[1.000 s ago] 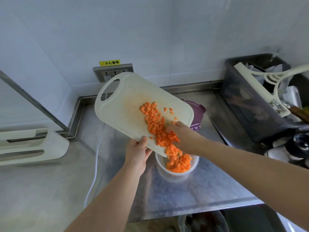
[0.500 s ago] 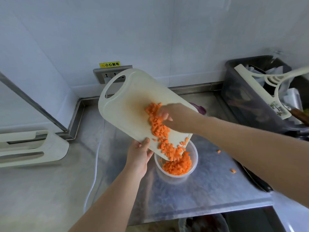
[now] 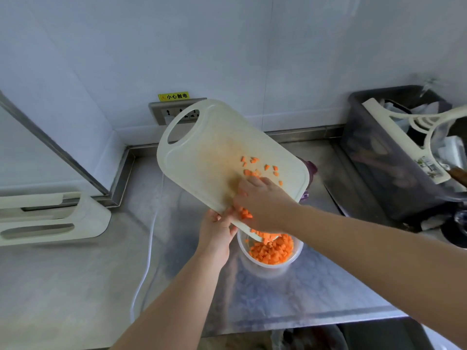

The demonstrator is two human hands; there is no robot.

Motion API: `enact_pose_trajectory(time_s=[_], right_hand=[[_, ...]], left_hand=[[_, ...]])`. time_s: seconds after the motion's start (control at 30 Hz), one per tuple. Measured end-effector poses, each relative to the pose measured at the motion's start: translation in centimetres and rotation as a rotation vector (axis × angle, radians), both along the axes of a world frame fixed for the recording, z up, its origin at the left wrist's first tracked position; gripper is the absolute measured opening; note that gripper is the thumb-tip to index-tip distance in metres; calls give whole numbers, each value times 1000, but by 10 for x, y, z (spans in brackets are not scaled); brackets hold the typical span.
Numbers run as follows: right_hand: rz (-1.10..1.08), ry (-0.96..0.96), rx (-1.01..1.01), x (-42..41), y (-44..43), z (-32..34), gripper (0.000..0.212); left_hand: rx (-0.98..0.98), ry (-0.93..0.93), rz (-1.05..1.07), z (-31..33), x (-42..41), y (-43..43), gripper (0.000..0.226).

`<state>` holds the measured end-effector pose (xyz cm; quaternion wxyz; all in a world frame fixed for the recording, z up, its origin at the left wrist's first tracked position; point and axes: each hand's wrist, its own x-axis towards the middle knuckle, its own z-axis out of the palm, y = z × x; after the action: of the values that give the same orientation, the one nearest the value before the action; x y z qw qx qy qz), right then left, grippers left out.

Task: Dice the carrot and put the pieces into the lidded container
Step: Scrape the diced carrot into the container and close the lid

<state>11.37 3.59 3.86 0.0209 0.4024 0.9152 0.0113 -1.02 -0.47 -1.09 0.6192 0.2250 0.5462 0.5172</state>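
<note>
Most carrot dice [image 3: 271,251] that I see lie in the clear round container [image 3: 267,270], which stands on the steel counter [image 3: 75,274] at 5 o'clock from the middle of my view. About 10 loose cubes [image 3: 255,168] lie on the white cutting board [image 3: 214,152], which is tilted, its lower corner over the container's rim and its handle hole toward 11 o'clock. The left hand [image 3: 217,228] grasps the board's lower edge, with the thumb on top. The right hand [image 3: 262,200] lies on the board with fingers nearly straight, touching dice and grasping nothing. A purple lid [image 3: 312,170] shows behind the board, at its 3 o'clock. A dark bin [image 3: 379,157] stands at 2 o'clock.
</note>
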Motion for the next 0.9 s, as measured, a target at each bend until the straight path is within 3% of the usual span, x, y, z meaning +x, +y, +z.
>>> enact_pose_trajectory(time_s=[0.07,0.17,0.27,0.4,0.47,0.57,0.63,0.73,0.9], right_hand=[[14,-64,-4,8,-13,-9,28],[15,-91,-35,25,-29,-26,41],[20,-96,-199,34,-39,-18,34],[-101,239,-137,31,-8,14,29],[-174,303,-41,25,18,30,37],[-231,232,-33,17,46,43,47],[-227,224,-100,18,49,40,42],[-209,197,-163,25,32,22,26],[-188,62,-298,45,-14,-18,34]], left_hand=[[4,-14,10,0,0,0,29],[2,-39,38,1,-1,0,26],[-7,-47,42,2,-2,0,24],[-15,-51,50,2,-1,-2,21],[-6,-37,38,2,2,-4,21],[7,-12,34,4,6,-7,21],[15,-2,31,6,8,-8,21],[21,-5,53,9,7,-7,23],[29,-35,85,8,3,-5,26]])
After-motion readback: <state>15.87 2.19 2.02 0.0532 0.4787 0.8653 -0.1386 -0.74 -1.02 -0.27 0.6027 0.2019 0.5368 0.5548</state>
